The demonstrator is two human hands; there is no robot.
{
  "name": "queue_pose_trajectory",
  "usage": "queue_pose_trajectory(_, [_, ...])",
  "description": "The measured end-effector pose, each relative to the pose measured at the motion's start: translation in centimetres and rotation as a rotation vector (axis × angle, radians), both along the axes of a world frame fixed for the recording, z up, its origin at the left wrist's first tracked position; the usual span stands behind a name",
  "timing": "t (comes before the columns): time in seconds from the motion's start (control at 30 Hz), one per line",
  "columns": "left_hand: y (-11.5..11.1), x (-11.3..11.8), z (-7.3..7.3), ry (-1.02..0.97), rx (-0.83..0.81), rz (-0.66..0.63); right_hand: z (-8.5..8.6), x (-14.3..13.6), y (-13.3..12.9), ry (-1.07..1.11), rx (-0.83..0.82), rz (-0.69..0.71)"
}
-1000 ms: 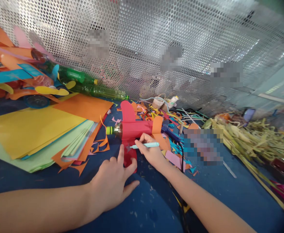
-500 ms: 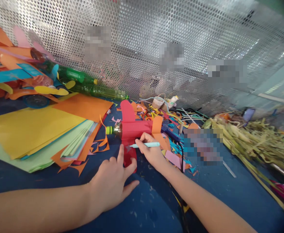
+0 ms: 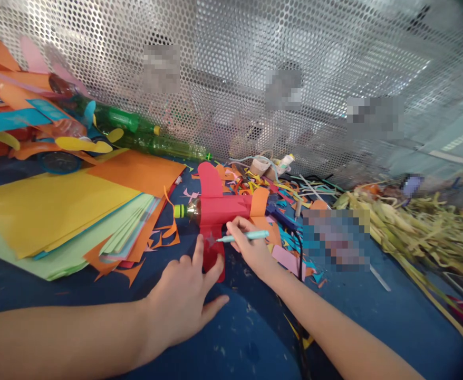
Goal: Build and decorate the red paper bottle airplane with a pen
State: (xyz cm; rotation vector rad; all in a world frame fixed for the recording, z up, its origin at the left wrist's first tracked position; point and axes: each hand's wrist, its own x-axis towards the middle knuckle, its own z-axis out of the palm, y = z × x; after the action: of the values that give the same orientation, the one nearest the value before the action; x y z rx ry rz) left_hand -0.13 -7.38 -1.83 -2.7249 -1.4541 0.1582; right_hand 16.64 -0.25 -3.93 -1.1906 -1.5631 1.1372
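Observation:
A bottle wrapped in red paper lies on its side at the centre, its yellow-green cap pointing left. One red paper wing reaches toward the back; the other extends toward me and bears a pale star-like mark. An orange paper piece is at the bottle's right end. My right hand is closed on a light blue marker, its tip at the near wing beside the mark. My left hand has its fingers spread, with the index and middle fingertips on the near wing.
Coloured paper sheets are stacked at left, below a paper-decorated bottle model. Green bottles lie along the perforated metal screen. Paper scraps, a blue glue gun with its cable, and dry husks are at right.
My right hand and the marker have shifted slightly right, and the tip has moved off the mark's middle toward its right side. My left hand is nearly unmoved.

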Motion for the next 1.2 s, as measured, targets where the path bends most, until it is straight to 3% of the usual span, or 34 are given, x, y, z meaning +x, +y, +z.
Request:
queue_pose_trajectory(0.27, [0.03,0.06,-0.21,0.001,-0.011,0.002,-0.81,0.27,0.24,-0.07,0.045,0.011])
queue_pose_trajectory(1.2, [0.05,0.17,-0.02,0.022,-0.018,0.016,-0.62,0.11,0.2,-0.099,0.041,0.009])
